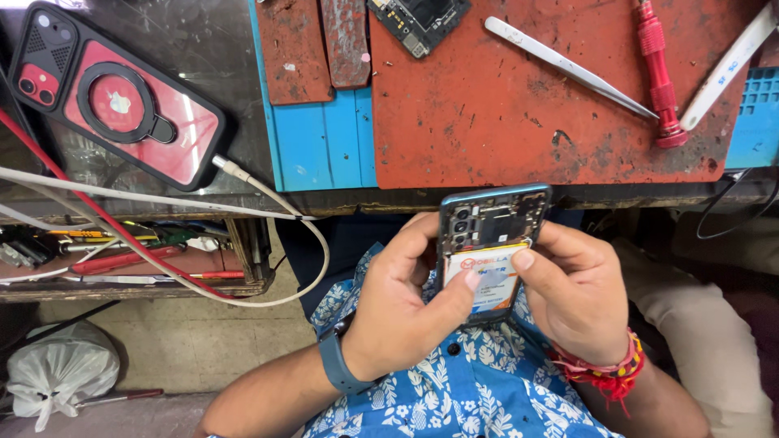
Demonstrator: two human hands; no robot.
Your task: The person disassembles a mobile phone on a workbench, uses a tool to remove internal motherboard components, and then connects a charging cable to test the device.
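Both hands cradle the opened phone (489,247) over the lap, just below the bench edge: left hand (402,312) and right hand (578,292) clasp its sides, thumbs pressing the battery (487,280). It looks light, stiff and fragile inside, so the frame edges seem the safest hold; fingers behind are hidden.

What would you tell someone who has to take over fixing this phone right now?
Left hand: grips the opened phone from the left, thumb on its battery.
Right hand: grips the right edge, thumb on the battery's top corner.
Phone is held above the lap, just off the bench.
Done: back cover off, insides bare.
Left: battery seems not yet fully pressed in; no cover on.
Tweezers and red screwdriver lie on the red mat.
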